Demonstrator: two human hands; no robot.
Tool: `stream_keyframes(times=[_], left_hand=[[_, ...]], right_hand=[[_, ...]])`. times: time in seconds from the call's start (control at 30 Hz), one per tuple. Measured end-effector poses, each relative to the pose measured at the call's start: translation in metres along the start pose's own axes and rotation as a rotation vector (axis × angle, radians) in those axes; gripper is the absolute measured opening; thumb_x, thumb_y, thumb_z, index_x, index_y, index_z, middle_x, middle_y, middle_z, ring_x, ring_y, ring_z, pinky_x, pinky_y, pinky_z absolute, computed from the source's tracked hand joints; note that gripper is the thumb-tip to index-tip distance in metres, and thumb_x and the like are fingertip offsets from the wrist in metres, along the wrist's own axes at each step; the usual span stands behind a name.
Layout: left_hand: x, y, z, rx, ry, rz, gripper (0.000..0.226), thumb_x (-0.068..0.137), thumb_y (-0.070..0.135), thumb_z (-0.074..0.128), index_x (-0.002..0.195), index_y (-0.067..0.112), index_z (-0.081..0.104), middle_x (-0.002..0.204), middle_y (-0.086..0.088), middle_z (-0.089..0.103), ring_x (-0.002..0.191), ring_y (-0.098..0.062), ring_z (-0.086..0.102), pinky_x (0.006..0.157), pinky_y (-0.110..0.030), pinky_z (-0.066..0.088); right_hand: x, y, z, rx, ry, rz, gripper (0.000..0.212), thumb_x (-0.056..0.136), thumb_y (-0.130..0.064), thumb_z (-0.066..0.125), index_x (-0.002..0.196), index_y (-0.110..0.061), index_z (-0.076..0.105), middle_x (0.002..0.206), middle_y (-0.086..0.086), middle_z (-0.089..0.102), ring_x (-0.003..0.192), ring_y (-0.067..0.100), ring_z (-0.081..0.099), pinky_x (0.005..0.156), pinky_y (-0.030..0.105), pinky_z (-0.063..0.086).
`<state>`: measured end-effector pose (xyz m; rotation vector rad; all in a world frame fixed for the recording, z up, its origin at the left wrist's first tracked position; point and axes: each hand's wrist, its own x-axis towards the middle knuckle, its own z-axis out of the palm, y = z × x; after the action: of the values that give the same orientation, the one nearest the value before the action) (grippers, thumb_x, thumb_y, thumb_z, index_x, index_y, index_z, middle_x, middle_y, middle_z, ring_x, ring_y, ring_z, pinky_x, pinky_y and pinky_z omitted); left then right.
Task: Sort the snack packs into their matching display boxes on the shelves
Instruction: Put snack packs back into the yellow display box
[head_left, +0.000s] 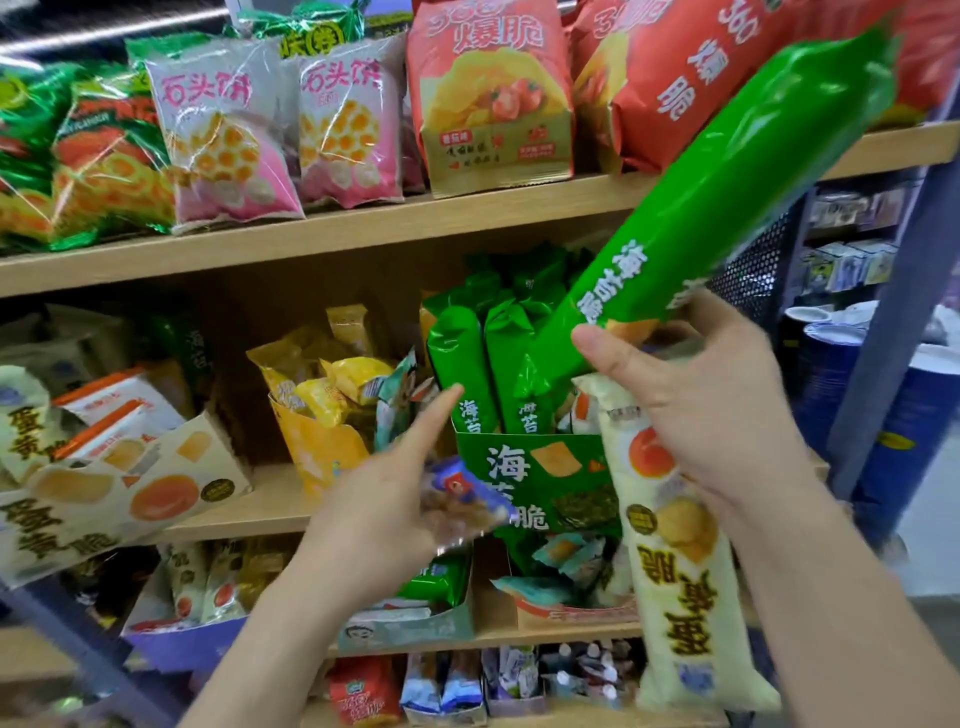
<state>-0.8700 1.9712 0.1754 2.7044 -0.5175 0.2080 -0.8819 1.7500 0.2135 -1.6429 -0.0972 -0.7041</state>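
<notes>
while in the right hand (711, 400), long glossy green pack (727, 171)

Gripped: long green pack (727, 182), one; cream pack (675, 597), one; small blue pack (462, 493), one. Pink bags (223, 135): two.

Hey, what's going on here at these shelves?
A person is sorting snacks. The right hand grips a long green pack, tilted up over the green box of matching packs on the shelf, and also a cream pack that hangs below. The left hand holds a small blue pack. None of the three is placed yet.
</notes>
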Motion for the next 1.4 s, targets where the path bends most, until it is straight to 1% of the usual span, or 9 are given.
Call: stream_keyframes(times=[0.1,0.23,0.33,0.53,0.83,1.0,1.13,1.27,1.4], left_hand=[[0.014,0.008,0.007,0.074,-0.111,-0.053,0.109,0.075,0.013,0.064,0.148,0.054,-0.006,0.072,0.002,0.058,0.062,-0.016,0.057,0.053,-0.042,0.046],[0.018,0.008,0.014,0.063,-0.168,-0.088,0.098,0.073,0.016,0.061,0.145,0.053,0.007,0.100,0.008,0.061,0.081,-0.015,0.059,0.062,-0.037,0.053],[0.018,0.002,0.014,0.020,-0.154,-0.084,0.094,0.070,0.014,0.060,0.141,0.054,0.012,0.113,0.009,0.062,0.089,-0.016,0.061,0.069,-0.040,0.055],[0.019,-0.001,0.012,0.067,-0.164,-0.046,0.091,0.074,0.012,0.059,0.150,0.042,0.017,0.122,0.007,0.060,0.101,-0.018,0.060,0.073,-0.035,0.054],[0.017,-0.001,0.002,0.162,-0.127,0.046,0.092,0.073,0.020,0.061,0.150,0.045,0.018,0.136,0.011,0.053,0.117,-0.016,0.056,0.084,-0.036,0.054],[0.002,-0.001,-0.023,-0.024,-0.068,0.072,0.088,0.071,0.017,0.066,0.140,0.057,0.029,0.079,0.025,0.060,0.069,0.002,0.058,0.051,-0.016,0.041],[0.002,0.011,-0.045,-0.198,0.078,0.157,0.112,0.068,0.004,0.070,0.145,0.062,0.011,0.089,0.010,0.060,0.060,-0.015,0.061,0.050,-0.043,0.050],[0.018,0.031,-0.066,-0.170,0.148,0.205,0.123,0.067,0.004,0.068,0.146,0.058,-0.009,0.079,0.002,0.063,0.057,-0.021,0.063,0.051,-0.050,0.049],[0.039,0.034,-0.077,-0.118,0.055,0.133,0.124,0.065,0.006,0.067,0.143,0.062,-0.012,0.086,-0.007,0.068,0.067,-0.027,0.069,0.057,-0.051,0.056]], right_hand=[[0.004,0.008,0.018,-0.072,0.023,0.019,0.037,0.066,-0.044,0.087,0.092,-0.029,0.067,0.089,-0.018,0.073,0.087,-0.003,0.066,0.087,0.031,0.054],[0.000,0.019,0.032,-0.231,0.046,0.014,0.051,0.064,-0.053,0.086,0.101,-0.027,0.064,0.096,-0.016,0.069,0.102,0.009,0.064,0.090,0.030,0.050],[-0.002,0.015,0.038,-0.448,0.011,-0.040,0.051,0.067,-0.056,0.081,0.104,-0.029,0.060,0.080,-0.025,0.055,0.093,0.004,0.053,0.067,0.018,0.030],[0.000,0.007,0.041,-0.568,-0.098,0.007,0.050,0.071,-0.060,0.076,0.109,-0.033,0.059,0.070,-0.026,0.041,0.082,0.007,0.044,0.069,0.027,0.037],[0.010,-0.004,0.049,-0.859,-0.160,0.101,0.055,0.073,-0.066,0.071,0.096,-0.021,0.049,0.078,-0.007,0.053,0.078,0.021,0.052,0.059,0.031,0.038],[0.018,-0.010,0.050,-1.012,-0.389,0.250,0.052,0.075,-0.063,0.074,0.074,-0.020,0.044,0.074,-0.001,0.051,0.076,0.026,0.056,0.055,0.031,0.038],[0.024,-0.012,0.052,-1.070,-0.488,0.226,0.055,0.073,-0.062,0.077,0.072,-0.018,0.043,0.074,0.001,0.052,0.078,0.028,0.059,0.055,0.031,0.037],[0.024,-0.005,0.048,-1.037,-0.467,0.166,0.052,0.075,-0.063,0.072,0.072,-0.017,0.046,0.073,0.003,0.054,0.073,0.026,0.059,0.059,0.031,0.045],[0.021,-0.001,0.037,-0.890,-0.449,0.135,0.048,0.074,-0.064,0.071,0.088,-0.019,0.061,0.081,-0.001,0.063,0.079,0.022,0.061,0.072,0.038,0.056]])
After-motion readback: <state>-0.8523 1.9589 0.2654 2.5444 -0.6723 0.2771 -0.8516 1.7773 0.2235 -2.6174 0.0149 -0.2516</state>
